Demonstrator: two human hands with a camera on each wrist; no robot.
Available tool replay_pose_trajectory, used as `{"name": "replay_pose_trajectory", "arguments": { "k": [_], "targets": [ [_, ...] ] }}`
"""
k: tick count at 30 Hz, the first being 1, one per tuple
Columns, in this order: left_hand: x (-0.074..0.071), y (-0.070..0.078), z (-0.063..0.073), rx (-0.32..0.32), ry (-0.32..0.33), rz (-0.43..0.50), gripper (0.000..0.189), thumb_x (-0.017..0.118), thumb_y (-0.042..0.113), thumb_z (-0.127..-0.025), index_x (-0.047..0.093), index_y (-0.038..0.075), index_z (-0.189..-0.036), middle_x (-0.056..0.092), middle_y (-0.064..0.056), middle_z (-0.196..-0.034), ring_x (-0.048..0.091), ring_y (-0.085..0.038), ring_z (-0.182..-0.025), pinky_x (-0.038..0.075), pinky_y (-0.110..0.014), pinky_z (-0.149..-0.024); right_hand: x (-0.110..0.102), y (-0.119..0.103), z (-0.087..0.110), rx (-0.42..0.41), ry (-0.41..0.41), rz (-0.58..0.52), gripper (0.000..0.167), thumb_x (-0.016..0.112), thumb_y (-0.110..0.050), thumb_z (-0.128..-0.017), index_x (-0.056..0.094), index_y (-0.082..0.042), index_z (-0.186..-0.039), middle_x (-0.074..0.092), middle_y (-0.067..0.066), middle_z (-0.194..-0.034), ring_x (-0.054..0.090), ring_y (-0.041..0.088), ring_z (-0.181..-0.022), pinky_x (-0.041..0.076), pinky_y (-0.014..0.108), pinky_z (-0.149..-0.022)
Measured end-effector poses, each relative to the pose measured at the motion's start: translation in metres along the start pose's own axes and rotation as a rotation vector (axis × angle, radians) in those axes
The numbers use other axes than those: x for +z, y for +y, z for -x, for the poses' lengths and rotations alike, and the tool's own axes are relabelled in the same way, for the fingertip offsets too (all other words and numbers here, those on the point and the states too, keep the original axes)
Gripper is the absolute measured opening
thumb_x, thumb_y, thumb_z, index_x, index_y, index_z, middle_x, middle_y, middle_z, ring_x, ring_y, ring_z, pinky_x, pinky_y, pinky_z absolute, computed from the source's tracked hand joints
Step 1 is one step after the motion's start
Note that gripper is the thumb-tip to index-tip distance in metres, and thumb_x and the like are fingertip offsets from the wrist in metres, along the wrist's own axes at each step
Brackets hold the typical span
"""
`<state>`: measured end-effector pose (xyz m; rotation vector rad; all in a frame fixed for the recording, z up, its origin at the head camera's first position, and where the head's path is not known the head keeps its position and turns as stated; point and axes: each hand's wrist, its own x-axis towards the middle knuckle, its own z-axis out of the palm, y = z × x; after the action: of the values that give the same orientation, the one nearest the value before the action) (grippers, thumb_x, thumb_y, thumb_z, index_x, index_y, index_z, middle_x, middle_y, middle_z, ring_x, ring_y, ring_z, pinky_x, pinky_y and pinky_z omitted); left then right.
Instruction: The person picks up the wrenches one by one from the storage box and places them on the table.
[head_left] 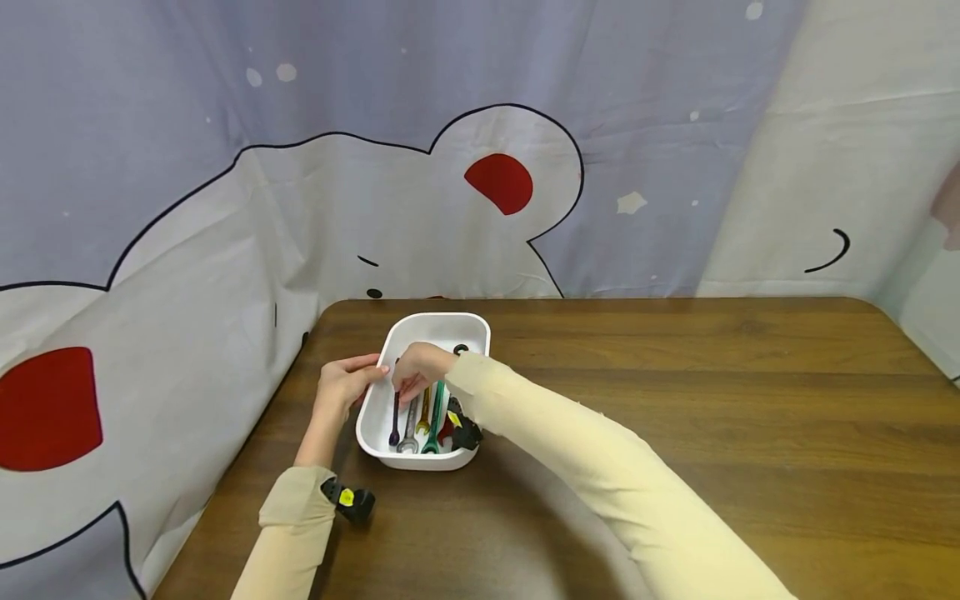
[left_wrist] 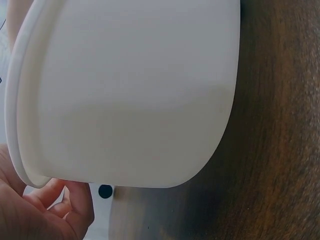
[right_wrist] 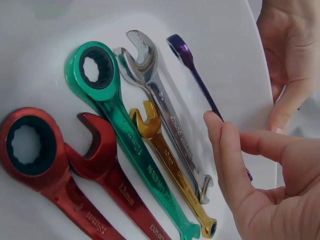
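A white plastic tray [head_left: 420, 462] holds several wrenches. My left hand [head_left: 343, 387] grips its left rim, thumb over the edge and fingers outside below it. Inside the tray, my right hand [head_left: 422, 371] pinches a slim purple wrench [right_wrist: 199, 86] along its shaft, beside the left wall; the fingers hide part of it. Next to it in the right wrist view lie a silver wrench [right_wrist: 167, 107], a short gold wrench [right_wrist: 167, 157] and a green ratchet wrench [right_wrist: 132, 137]. Two red wrenches, one open-ended [right_wrist: 112, 172] and one with a ring head [right_wrist: 62, 185], lie farthest from the hand.
The tray stands on a brown wooden table [head_left: 712, 400], near its left edge. A printed curtain [head_left: 360, 200] hangs behind and along the left side. Each wrist wears a black camera, the left one [head_left: 356, 502] low over the table.
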<state>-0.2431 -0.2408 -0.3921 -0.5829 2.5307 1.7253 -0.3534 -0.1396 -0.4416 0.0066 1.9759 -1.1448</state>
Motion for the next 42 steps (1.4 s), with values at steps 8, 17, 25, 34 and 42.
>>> {"name": "replay_pose_trajectory", "arguments": {
  "k": [8, 17, 25, 34, 42],
  "targets": [
    [0.0, -0.003, -0.001, 0.017, 0.002, 0.02, 0.043, 0.07, 0.013, -0.086, 0.062, -0.003, -0.125, 0.066, -0.019, -0.117, 0.06, -0.003, -0.074, 0.052, -0.018, -0.062, -0.002, 0.003, 0.032, -0.077, 0.052, 0.096, 0.005, 0.064, 0.005, -0.076, 0.062, 0.01, -0.078, 0.07, 0.022, -0.076, 0.071, 0.024, -0.062, 0.057, 0.026, -0.059],
    [0.001, -0.003, -0.001, 0.013, 0.015, 0.014, 0.042, 0.071, 0.014, -0.086, 0.063, -0.002, -0.124, 0.062, -0.022, -0.124, 0.063, -0.011, -0.084, 0.053, -0.019, -0.065, -0.006, 0.0, 0.121, -0.172, 0.128, 0.15, 0.009, 0.06, -0.001, -0.088, 0.061, 0.007, -0.092, 0.07, 0.025, -0.103, 0.07, 0.022, -0.071, 0.053, 0.033, -0.09],
    [0.002, -0.002, 0.0, 0.014, 0.026, 0.008, 0.042, 0.071, 0.015, -0.086, 0.063, -0.001, -0.124, 0.061, -0.024, -0.126, 0.062, -0.009, -0.081, 0.053, -0.019, -0.065, -0.015, 0.007, 0.121, -0.227, 0.083, 0.091, 0.016, 0.061, 0.0, -0.085, 0.06, 0.003, -0.069, 0.07, 0.017, -0.072, 0.06, 0.011, -0.048, 0.053, 0.037, -0.092],
    [0.001, -0.003, 0.0, 0.0, 0.017, 0.017, 0.043, 0.071, 0.016, -0.086, 0.062, 0.0, -0.125, 0.066, -0.018, -0.119, 0.064, -0.012, -0.085, 0.053, -0.02, -0.065, -0.026, 0.012, 0.13, -0.289, 0.045, 0.027, 0.014, 0.062, 0.0, -0.085, 0.062, 0.004, -0.072, 0.068, 0.017, -0.07, 0.064, 0.014, -0.053, 0.054, 0.041, -0.089],
    [0.0, -0.003, 0.001, 0.007, 0.005, 0.02, 0.044, 0.07, 0.016, -0.086, 0.061, -0.001, -0.126, 0.063, -0.021, -0.123, 0.063, -0.01, -0.084, 0.053, -0.02, -0.066, -0.036, 0.02, 0.13, -0.318, 0.015, -0.007, 0.019, 0.061, -0.001, -0.088, 0.057, -0.003, -0.069, 0.063, 0.008, -0.068, 0.063, 0.011, -0.057, 0.055, 0.034, -0.084]
  ]
}}
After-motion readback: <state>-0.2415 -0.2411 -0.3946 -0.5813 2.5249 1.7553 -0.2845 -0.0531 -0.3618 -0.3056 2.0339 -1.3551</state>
